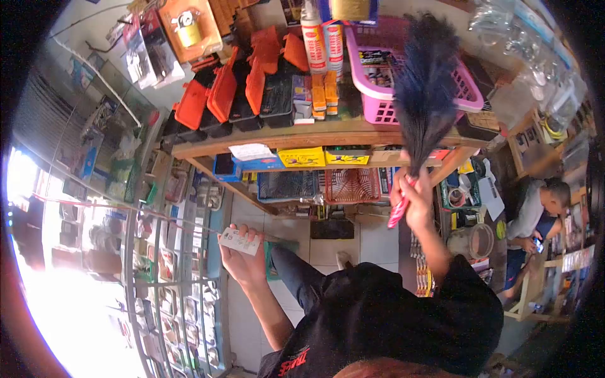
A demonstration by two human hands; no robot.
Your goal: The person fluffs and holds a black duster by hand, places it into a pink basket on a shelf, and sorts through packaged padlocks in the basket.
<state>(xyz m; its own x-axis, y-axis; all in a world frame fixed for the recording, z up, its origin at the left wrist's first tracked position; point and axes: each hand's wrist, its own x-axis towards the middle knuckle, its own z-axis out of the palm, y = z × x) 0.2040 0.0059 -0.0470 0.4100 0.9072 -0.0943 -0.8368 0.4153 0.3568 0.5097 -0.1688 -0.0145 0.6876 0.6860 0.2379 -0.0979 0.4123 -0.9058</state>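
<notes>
Your right hand has its fingers clenched around the red-and-white striped handle of a feather duster. The duster's long axis runs away from you, leaning slightly right: the handle's end points back toward your body, the dark plumes toward the back of the wooden shelf. They cross the shelf's front edge near its right corner and overlap the pink basket; you cannot tell from this view whether they touch it.

Your left hand is out in front of the shelf's left part, well apart from its front edge, its fingers curled over the top of a small white card-like piece with dark marks. That piece lies lengthwise from left to right, tilting slightly down at the right.

Farther out, two sealant tubes stand just left of your basket, with small orange boxes nearer the front edge. Black bins with raised orange lids fill the shelf's left end. Beyond its right end, another person holds a phone.
</notes>
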